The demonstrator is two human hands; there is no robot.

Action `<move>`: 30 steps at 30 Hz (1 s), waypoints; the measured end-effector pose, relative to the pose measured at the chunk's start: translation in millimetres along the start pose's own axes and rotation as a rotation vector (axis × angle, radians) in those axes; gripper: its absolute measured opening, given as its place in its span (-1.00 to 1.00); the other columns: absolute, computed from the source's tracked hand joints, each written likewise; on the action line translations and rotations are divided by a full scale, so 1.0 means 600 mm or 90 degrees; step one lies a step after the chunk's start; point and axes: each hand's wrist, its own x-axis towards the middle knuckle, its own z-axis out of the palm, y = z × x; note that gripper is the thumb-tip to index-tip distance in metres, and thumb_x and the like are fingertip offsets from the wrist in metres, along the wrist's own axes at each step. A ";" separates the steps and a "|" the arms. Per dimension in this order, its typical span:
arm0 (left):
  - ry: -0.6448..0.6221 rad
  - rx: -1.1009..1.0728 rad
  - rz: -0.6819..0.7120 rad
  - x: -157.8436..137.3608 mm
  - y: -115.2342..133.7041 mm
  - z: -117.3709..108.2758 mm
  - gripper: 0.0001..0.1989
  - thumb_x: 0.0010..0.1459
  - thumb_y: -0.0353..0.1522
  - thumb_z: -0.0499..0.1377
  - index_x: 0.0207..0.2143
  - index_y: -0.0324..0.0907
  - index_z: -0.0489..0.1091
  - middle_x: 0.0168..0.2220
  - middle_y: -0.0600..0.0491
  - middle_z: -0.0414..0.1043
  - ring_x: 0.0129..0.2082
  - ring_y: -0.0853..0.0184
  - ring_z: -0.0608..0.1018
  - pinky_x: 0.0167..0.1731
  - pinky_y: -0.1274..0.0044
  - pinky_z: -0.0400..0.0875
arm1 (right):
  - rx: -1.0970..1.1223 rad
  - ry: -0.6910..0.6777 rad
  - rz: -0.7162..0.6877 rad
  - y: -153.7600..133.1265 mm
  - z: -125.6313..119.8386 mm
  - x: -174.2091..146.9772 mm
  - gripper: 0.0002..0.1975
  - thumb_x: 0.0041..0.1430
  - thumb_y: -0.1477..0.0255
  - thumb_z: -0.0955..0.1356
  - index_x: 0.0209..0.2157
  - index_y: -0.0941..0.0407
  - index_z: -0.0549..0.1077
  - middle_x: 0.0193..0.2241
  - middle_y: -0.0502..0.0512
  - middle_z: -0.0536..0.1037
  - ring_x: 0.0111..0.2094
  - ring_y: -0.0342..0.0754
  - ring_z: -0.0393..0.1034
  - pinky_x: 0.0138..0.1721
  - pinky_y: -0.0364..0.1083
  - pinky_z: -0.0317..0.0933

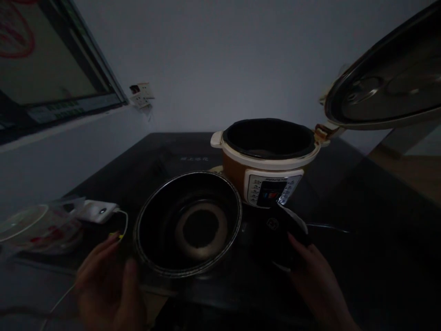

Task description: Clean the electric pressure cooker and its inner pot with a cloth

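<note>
A dark, round inner pot [156, 218] stands in front of me, its mouth facing me and a pale ring on its bottom. My left hand [106, 285] is left of the pot, fingers and thumb apart, blurred, with nothing visible in it. A small yellow bit shows by its fingertips. My right hand [315, 273] grips a black, flat object with a white edge [275, 232] and a small square mark; I cannot make out its kind. Just behind, an orange-and-white electric pressure cooker [237, 168] stands with its lid [386, 92] swung up to the right.
The dark table [372, 202] runs back to the wall. At left lie a bowl in a plastic bag [44, 227] and a white power strip [98, 211] with a cable. Wall sockets [141, 94] sit beyond, near a window [58, 59]. The room is dim.
</note>
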 end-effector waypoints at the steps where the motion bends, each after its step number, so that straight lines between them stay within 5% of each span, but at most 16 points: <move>1: 0.030 -0.010 -0.059 0.005 -0.004 0.009 -0.55 0.17 -0.23 0.29 0.10 -0.06 0.36 0.24 0.04 0.30 0.28 0.18 0.31 0.35 0.28 0.07 | -0.013 0.002 -0.018 0.005 0.002 0.003 -0.71 -0.11 0.31 0.56 -0.27 0.00 0.61 -0.16 0.09 0.66 -0.03 0.24 0.52 0.01 0.19 0.40; 6: -0.042 -0.143 -0.350 0.023 -0.028 0.042 -0.43 0.21 -0.09 0.19 0.22 -0.05 0.31 0.23 0.00 0.38 0.24 0.11 0.40 0.24 0.32 0.29 | -0.100 0.017 -0.108 0.016 0.031 -0.002 -0.53 -0.35 0.65 0.56 -0.31 -0.03 0.64 -0.06 -0.02 0.62 0.26 0.24 0.24 0.19 0.05 0.27; 11: -0.062 -0.227 -0.435 0.020 -0.029 0.045 -0.44 0.17 -0.11 0.23 0.18 -0.10 0.36 0.10 -0.01 0.50 0.14 0.08 0.50 0.17 0.27 0.38 | -0.086 0.005 -0.055 0.035 0.087 -0.023 -0.71 -0.01 0.29 0.52 -0.18 -0.06 0.61 0.01 -0.01 0.59 0.19 0.22 0.34 0.13 0.12 0.31; 16: -0.049 -0.181 -0.435 0.022 -0.025 0.040 -0.35 0.05 -0.26 0.33 0.21 -0.04 0.33 0.07 -0.01 0.51 0.19 0.01 0.45 0.22 0.19 0.31 | -0.086 0.011 -0.036 0.051 0.106 -0.029 -0.50 -0.05 0.18 0.54 -0.04 -0.02 0.56 0.06 0.03 0.57 0.21 0.18 0.32 0.27 0.13 0.15; 25: -0.078 -0.160 -0.360 0.023 -0.007 0.039 -0.32 0.02 -0.35 0.28 0.24 -0.05 0.30 0.16 0.02 0.44 0.22 0.01 0.42 0.24 0.23 0.30 | -0.117 0.007 -0.035 0.026 0.108 -0.031 -0.64 -0.15 0.24 0.57 -0.23 -0.01 0.63 0.01 0.02 0.59 0.17 0.22 0.34 0.22 0.12 0.20; 30: -0.108 -0.120 -0.261 0.032 0.005 0.040 -0.27 -0.02 -0.34 0.31 0.25 -0.04 0.29 0.23 0.04 0.38 0.29 0.02 0.33 0.34 0.20 0.10 | -0.098 -0.005 -0.031 0.032 0.096 -0.023 -0.53 -0.15 0.15 0.57 -0.15 0.00 0.62 -0.08 0.02 0.64 0.10 0.21 0.41 0.17 0.13 0.24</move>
